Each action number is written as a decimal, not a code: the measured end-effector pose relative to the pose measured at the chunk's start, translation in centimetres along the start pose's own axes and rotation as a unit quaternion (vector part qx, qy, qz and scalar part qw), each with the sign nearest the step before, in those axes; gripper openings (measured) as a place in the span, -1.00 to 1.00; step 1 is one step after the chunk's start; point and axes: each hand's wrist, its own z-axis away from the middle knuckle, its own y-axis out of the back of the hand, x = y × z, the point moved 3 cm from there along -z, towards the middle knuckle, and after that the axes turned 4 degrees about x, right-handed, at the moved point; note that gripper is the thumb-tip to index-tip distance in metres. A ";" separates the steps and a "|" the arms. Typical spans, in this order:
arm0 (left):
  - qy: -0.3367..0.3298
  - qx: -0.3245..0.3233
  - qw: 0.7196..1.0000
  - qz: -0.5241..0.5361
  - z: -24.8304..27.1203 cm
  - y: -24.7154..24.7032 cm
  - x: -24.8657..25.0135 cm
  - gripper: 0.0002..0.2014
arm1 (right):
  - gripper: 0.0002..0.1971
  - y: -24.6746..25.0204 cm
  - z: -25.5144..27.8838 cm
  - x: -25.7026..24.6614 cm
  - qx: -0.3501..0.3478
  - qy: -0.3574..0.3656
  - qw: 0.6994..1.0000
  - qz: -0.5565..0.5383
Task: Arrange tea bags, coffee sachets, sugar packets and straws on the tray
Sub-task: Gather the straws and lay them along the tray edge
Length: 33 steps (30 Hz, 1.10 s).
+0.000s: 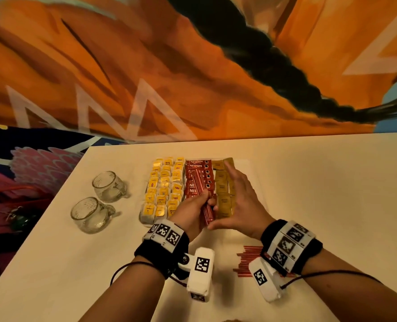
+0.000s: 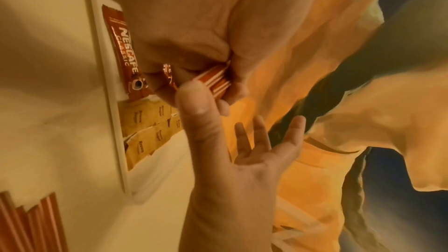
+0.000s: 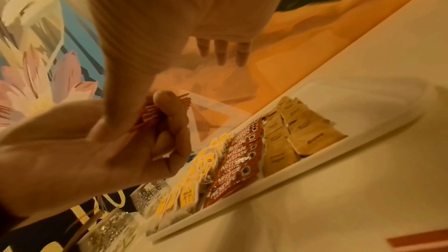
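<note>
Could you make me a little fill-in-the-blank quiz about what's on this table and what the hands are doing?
1. The left hand grips a bundle of red ____.
2. The right hand is ____, fingers straight, beside that bundle.
3. On the tray, the coffee sachets lie between the yellow tea bags and the ____ packets.
4. Left of the tray stand ____ glass mugs.

Missing words: straws; open; sugar; two
</note>
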 end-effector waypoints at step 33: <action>0.122 -0.210 0.940 -0.240 1.6 0.4 -2.1 -0.84 | -0.53 1.5 -1.7 1.2 -0.038 -0.059 0.992 -0.105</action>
